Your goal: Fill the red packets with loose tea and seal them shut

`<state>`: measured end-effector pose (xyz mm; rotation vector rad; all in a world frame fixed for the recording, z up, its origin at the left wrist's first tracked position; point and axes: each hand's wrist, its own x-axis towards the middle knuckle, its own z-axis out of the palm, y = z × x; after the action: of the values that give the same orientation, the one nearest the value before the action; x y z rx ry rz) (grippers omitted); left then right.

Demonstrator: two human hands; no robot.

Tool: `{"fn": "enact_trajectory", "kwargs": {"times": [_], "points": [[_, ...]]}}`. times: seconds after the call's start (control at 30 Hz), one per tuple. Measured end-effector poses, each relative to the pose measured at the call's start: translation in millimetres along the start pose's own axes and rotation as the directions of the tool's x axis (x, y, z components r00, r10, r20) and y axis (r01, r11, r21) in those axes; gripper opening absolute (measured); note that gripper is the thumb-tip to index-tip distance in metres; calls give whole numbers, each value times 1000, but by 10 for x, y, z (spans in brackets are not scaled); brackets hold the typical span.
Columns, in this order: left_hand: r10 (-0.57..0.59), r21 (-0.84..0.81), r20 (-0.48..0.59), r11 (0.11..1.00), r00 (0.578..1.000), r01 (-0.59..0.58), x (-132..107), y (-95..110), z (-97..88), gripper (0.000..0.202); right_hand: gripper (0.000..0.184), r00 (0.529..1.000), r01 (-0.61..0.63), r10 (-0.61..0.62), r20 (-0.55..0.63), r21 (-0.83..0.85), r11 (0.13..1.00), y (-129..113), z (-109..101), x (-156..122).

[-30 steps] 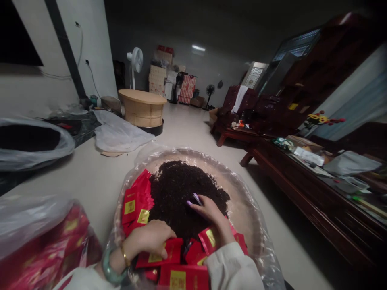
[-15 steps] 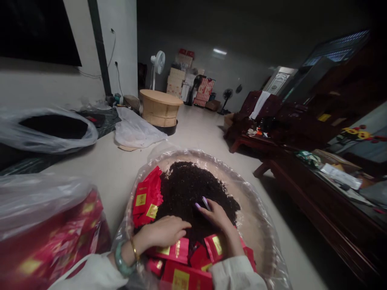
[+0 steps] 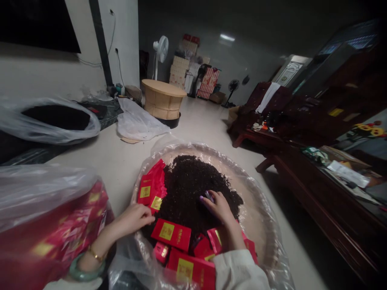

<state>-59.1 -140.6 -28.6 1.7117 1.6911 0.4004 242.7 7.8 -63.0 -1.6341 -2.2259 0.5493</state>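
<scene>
A heap of dark dried tea leaves (image 3: 187,189) lies in a round shallow tray (image 3: 256,217) lined with clear plastic. My right hand (image 3: 220,206) rests on the right part of the heap, thumb and forefinger drawn close together. A small greyish thing shows at those fingertips; I cannot make it out. My left hand (image 3: 139,217) is at the tray's left rim, fingers curled, just below the red packets (image 3: 151,187). What it may hold is hidden. More red packets with gold labels lie at the near side, one flat packet (image 3: 171,234) between the hands.
Left of the tray stands a clear bag of red packets (image 3: 69,225). Behind it is an open plastic bag with dark contents (image 3: 57,117). A round bamboo stand (image 3: 165,100) and a white fan (image 3: 161,48) are farther back. A dark wooden table (image 3: 302,185) runs along the right.
My left hand has moved left, off the near packets to the tray's left rim, and its fingers have curled. My right hand stays on the leaves, its thumb and forefinger closer together.
</scene>
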Motion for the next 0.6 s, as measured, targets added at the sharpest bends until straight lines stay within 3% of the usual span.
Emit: {"fn": "enact_trajectory", "kwargs": {"times": [0.07,0.3,0.43,0.6], "points": [[-10,86,45,996,999,7,-111,14,129,28,49,1000,-6,6,0,-12,1000,-4,16,6],[-110,294,-27,949,994,113,-193,270,591,20,49,1000,-6,6,-2,-59,998,22,79,25],[-152,260,-38,953,988,156,-141,323,657,21,47,1000,9,-10,-16,-63,998,42,106,24],[-122,162,-5,979,992,121,-157,348,577,11,46,1000,1,-2,-8,-61,998,30,109,15]]}}
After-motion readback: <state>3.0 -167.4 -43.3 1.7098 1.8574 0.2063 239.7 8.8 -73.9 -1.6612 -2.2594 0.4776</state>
